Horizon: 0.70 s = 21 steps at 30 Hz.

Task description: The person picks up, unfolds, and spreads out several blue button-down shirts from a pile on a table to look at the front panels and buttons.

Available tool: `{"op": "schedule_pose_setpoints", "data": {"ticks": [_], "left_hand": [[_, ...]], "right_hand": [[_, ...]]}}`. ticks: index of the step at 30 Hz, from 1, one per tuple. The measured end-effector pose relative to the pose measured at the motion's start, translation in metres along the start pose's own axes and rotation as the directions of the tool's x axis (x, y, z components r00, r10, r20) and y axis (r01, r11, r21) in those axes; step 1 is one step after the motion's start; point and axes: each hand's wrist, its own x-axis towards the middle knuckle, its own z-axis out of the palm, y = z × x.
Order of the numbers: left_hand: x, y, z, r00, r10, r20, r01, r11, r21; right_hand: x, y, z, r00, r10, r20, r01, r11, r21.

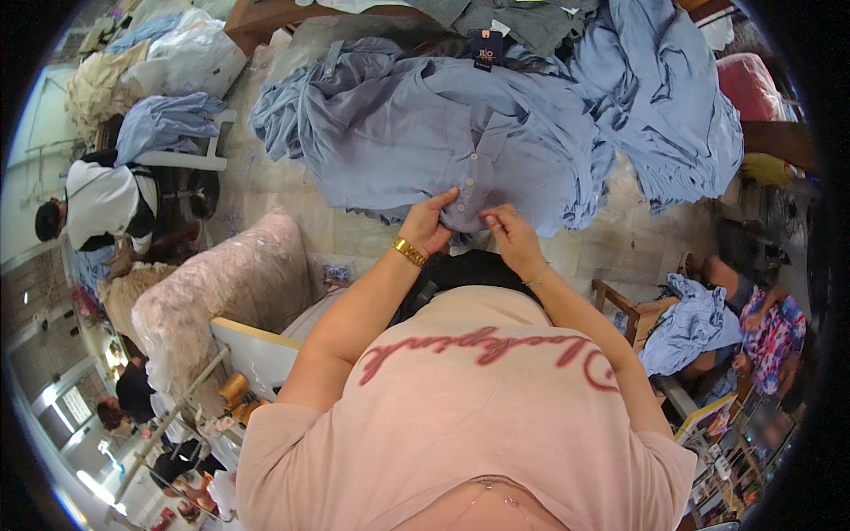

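A blue-grey button-up shirt (381, 133) lies spread in front of me on other garments of the same colour. Pale buttons run down its front strip, and a dark hang tag (486, 48) rests at its far edge. My left hand (427, 226), with a gold watch at the wrist, grips the shirt's near edge, thumb on top beside the buttons and fingers hidden below. Just right of the buttons, my right hand (515, 237) is closed in a pinch, fingertips touching the cloth. Whatever it pinches is too small to make out.
More blue garments (655, 106) are heaped at the right, with grey cloth (531, 22) behind. A large plastic-wrapped bundle (226, 292) stands to my left. Another worker (106, 205) sits at far left; a person in patterned clothes (772, 332) is at right beside blue cloth (691, 327).
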Motion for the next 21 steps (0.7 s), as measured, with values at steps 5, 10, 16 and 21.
{"op": "schedule_pose_setpoints", "data": {"ticks": [5, 10, 16, 21], "left_hand": [[0.0, 0.01, 0.01, 0.998, -0.059, 0.016, 0.057, 0.995, 0.083], [-0.003, 0.015, 0.033, 0.996, -0.028, 0.086, 0.011, 0.982, 0.188], [0.034, -0.003, 0.038, 0.887, 0.023, 0.461, -0.366, 0.644, 0.672], [0.031, -0.064, 0.093, 0.757, -0.28, 0.59, -0.382, 0.544, 0.747]], "right_hand": [[-0.009, -0.005, -0.003, 0.869, 0.489, 0.075, -0.421, 0.652, 0.631], [-0.03, -0.01, -0.012, 0.815, 0.58, 0.011, -0.443, 0.61, 0.656], [-0.074, -0.02, -0.031, 0.708, 0.635, -0.309, -0.325, 0.682, 0.655], [-0.144, -0.036, -0.056, 0.382, 0.687, -0.619, -0.152, 0.707, 0.691]]}}
